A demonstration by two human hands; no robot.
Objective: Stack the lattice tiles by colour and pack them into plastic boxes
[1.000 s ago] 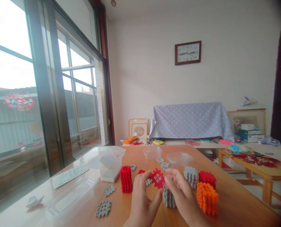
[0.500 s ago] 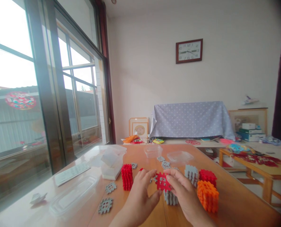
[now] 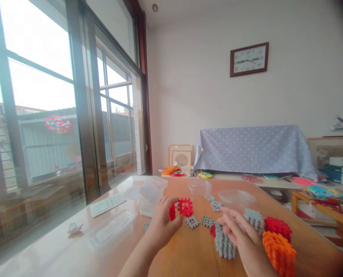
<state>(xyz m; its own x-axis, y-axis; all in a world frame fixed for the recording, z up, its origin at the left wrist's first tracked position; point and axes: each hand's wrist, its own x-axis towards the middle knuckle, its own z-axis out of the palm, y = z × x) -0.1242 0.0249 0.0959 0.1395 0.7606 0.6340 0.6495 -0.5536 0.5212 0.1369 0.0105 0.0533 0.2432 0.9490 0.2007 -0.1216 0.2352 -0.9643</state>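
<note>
- Setting: a brown table stands beside glazed doors; a framed clock hangs on the far wall.
- Containers: a translucent white box stands on the left; its contents cannot be made out. A clear tub stands at the far edge, near a clear shallow lid.
- Long clear tray: lies flat at left, long axis running diagonally from near left to far right.
- Red notched plate: located just beyond the left fingertips, windowed face toward the viewer; roughly square, without a distinct long axis.
- Gray stack: stands near the right fingers, long axis roughly upright.
- Left hand: thumb and fingers spread; a red stack shows through the gap.
- Right hand: fingers bent above the gray stack; whether they pinch the small red piece cannot be told.
</note>
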